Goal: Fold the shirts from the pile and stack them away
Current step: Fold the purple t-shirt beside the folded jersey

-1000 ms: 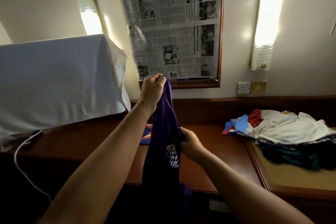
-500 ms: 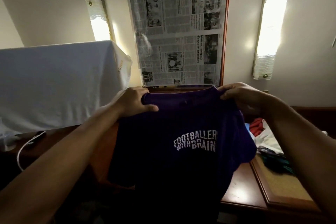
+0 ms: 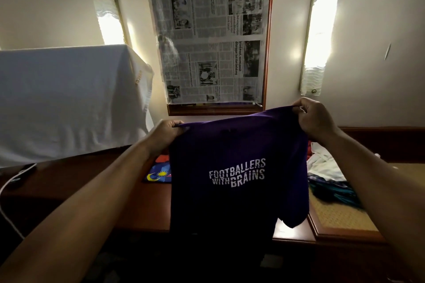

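Since a second ago, both hands have spread apart and pulled the purple shirt out wide; before, it hung in a thin bunch from one hand.

From the head camera, the left hand pinches the top left corner of the shirt with its fingers curled over the cloth. The right hand grips the top right corner the same way, and it is a bit higher, so the top edge of the shirt slopes up to the right. The shirt hangs in the air in front of the person, over the front edge of the brown surface. Its long way runs up and down, with the neck end at the top and the bottom end hanging low into the dark. The white words on it face the camera and read the right way up.

A folded shirt with a moon and star lies flat on the surface, near the back edge, partly hidden behind the purple one. The pile of shirts sits toward the right side of the surface, white on top and dark ones under it. A white cloth covers something big at the left end. Newspaper is stuck up on the wall, with a wall lamp on each side.
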Available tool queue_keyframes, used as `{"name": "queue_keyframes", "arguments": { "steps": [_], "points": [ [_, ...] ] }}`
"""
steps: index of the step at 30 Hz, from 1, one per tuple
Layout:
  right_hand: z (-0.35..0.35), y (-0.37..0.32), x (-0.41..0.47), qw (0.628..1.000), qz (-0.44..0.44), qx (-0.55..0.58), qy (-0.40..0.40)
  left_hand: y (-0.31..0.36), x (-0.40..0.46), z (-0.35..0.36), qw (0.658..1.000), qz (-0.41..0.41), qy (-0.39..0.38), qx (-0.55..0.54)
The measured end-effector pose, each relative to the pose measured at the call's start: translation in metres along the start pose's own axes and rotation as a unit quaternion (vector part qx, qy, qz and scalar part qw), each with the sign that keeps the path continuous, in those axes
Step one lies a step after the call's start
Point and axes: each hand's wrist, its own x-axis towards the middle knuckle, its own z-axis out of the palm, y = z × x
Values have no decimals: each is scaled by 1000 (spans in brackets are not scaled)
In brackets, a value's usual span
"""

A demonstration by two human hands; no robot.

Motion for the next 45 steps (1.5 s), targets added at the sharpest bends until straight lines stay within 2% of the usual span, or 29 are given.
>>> {"name": "queue_keyframes", "arguments": {
  "steps": [2,5,7,10,13,15,17,18,19,20,22,23,25,27,30,34,35,36,39,41,45],
  "points": [
    [-3,2,-4,1000,10,-4,23,5,-9,1,998,-16,-48,-34],
    [-11,8,-7,999,22,-14,30,8,-8,-5,994,-42,-105,6],
    [-17,12,-9,999,33,-17,14,7,-4,-7,987,-29,-97,127],
    [-22,12,-15,998,50,-37,-14,-4,3,-10,935,41,-77,343],
    [-23,8,-24,996,56,-55,-29,-16,4,-11,899,61,-93,423],
    [-31,4,-35,989,102,19,-106,-22,2,-10,866,75,-56,491],
    [-42,-4,-48,945,164,107,-264,-24,-2,-9,817,95,53,566],
    [-47,-8,-54,916,177,119,-340,-23,-3,-6,811,95,104,568],
    [-49,-12,-58,893,177,118,-398,-21,-3,-1,834,95,137,526],
    [-45,-16,-60,878,171,116,-431,-17,-5,4,877,99,150,445],
    [-30,-22,-58,889,162,113,-412,-5,-4,18,968,101,117,199],
    [-18,-26,-56,906,155,110,-377,3,-4,26,990,93,75,69],
    [10,-35,-54,935,132,107,-310,15,-7,39,992,78,10,-100],
    [33,-46,-51,949,101,117,-274,23,-9,50,984,60,-28,-164],
    [53,-75,-52,957,61,160,-233,30,-12,57,985,58,-16,-164],
    [88,-102,-106,990,-10,138,-31,29,-3,49,982,123,133,-57],
    [104,-106,-130,990,-15,133,-31,29,0,47,975,140,173,-20],
    [121,-110,-150,990,1,126,-64,30,2,46,966,156,203,14],
    [171,-115,-183,975,90,116,-164,36,7,46,952,174,242,73],
    [192,-120,-185,968,117,152,-165,39,10,48,954,158,245,74],
    [208,-113,-171,960,153,204,-114,39,15,49,956,128,258,49]
  ]
}}
